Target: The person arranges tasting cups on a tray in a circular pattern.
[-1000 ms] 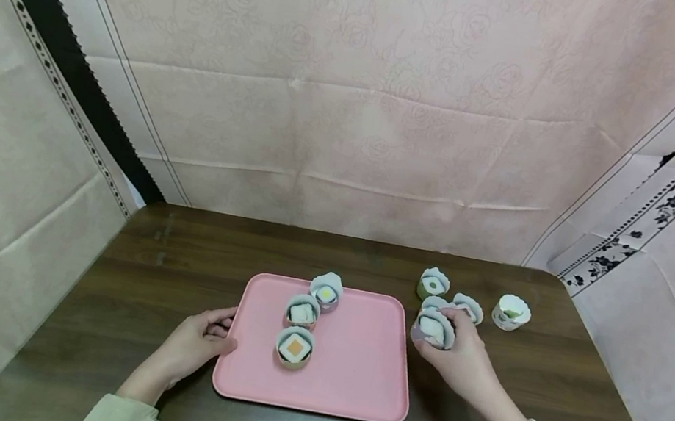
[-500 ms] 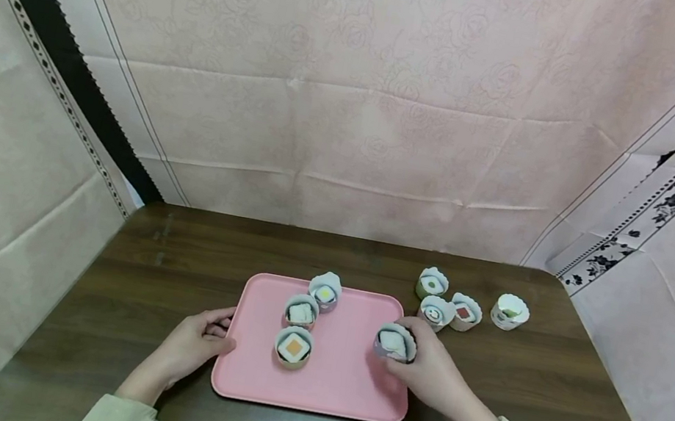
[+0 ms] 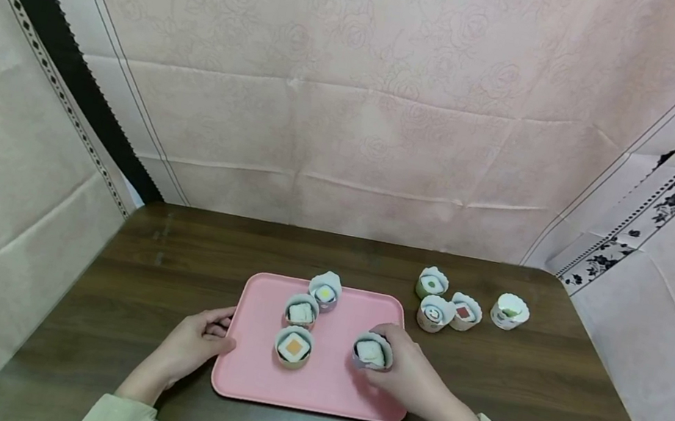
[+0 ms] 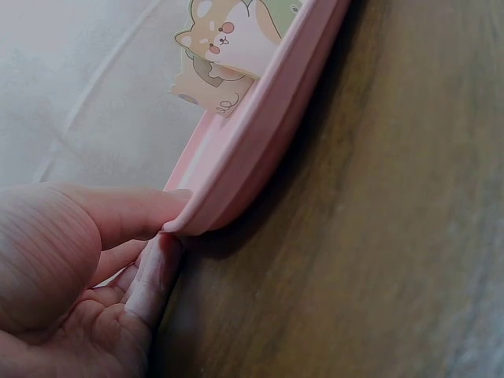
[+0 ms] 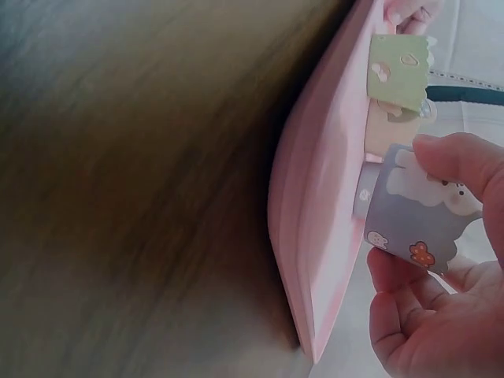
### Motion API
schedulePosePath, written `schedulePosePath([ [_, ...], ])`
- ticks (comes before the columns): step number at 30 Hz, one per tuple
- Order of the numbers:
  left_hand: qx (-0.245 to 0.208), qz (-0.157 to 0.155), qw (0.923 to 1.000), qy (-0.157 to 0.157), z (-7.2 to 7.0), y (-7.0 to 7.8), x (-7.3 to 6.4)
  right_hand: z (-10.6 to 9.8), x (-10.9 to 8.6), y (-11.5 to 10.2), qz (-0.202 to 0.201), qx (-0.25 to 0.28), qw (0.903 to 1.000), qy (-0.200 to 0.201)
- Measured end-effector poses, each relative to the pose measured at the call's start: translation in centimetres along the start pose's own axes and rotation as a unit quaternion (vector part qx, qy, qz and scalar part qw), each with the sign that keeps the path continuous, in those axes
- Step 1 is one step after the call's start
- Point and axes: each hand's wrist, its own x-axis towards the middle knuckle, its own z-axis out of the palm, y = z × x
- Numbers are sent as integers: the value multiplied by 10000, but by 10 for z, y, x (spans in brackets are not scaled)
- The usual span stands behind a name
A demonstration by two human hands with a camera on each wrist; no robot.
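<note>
My right hand (image 3: 407, 371) grips a grey-blue paper cupcake cup (image 5: 421, 206) with a scalloped rim and cartoon prints, thumb on one side and fingers on the other. In the head view this cup is over the right half of a pink tray (image 3: 340, 393), and a white square shows inside it. My left hand (image 3: 190, 346) pinches the tray's left edge, thumb above and fingers beneath, as the left wrist view shows. On the tray's left half, a green cup (image 5: 399, 71), a peach-coloured cup (image 3: 301, 310) and a lilac cup (image 3: 326, 290) stand in a slanting row.
Right of the tray, three cups stand close together: a green one (image 3: 432, 283), a white one (image 3: 435, 314) and one with a red square (image 3: 466, 312). Farther right is a single white cup (image 3: 510, 312). The brown wooden table (image 3: 198, 239) ends at pale cloth hangings (image 3: 351, 131).
My right hand has carried the grey-blue cup leftward from the group beside the tray to over the tray's right half. The left hand keeps its place on the tray's edge.
</note>
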Motion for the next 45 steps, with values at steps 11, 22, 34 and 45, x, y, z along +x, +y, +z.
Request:
schedulePosePath([
  [11,67,33,10000,12,0,3,-2,9,2,-1,-100,-218,9996,-136],
  [22,2,42,10000,-4,-1,3,-2,16,4,-2,-243,-112,9992,-299],
  [34,-20,66,10000,-14,-1,2,-2,23,6,-4,-347,-151,9984,-414],
  [45,54,4,10000,30,0,0,0,24,4,-3,-285,-189,9982,-488],
])
